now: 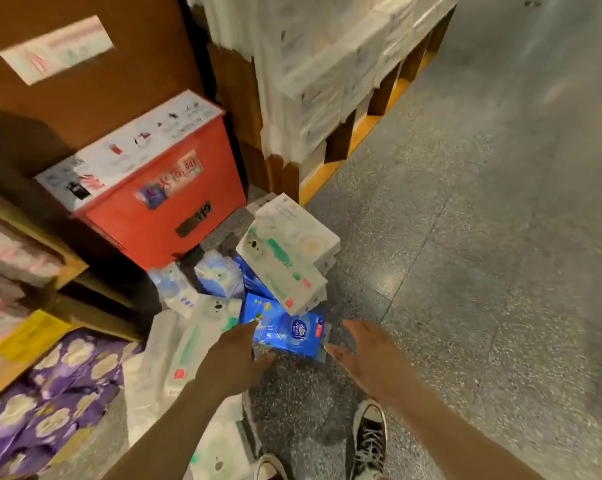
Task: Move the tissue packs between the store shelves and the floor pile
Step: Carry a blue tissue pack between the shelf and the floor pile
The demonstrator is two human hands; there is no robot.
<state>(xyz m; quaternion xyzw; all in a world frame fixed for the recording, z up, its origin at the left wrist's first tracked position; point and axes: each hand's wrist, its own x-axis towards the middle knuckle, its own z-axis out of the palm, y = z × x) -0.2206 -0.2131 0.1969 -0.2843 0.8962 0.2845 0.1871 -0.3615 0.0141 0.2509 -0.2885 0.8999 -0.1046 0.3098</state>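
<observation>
A floor pile of tissue packs lies in front of me. A blue tissue pack (285, 332) lies at its near edge. Behind it, white-and-green packs (285, 258) are stacked at a tilt, and more white packs (185, 348) lie to the left. My left hand (233, 362) reaches with spread fingers to the blue pack's left edge, its fingertips at the wrapper. My right hand (369, 355) is spread open just right of the pack, holding nothing. Purple packs (50, 403) fill the low shelf at the left.
A red box (161, 195) with a white lid stands against the brown wall behind the pile. White wrapped packs are stacked on a wooden pallet display (327, 81) at the back. Grey speckled floor (483, 271) spreads to the right. My sneakers (369, 441) stand below my hands.
</observation>
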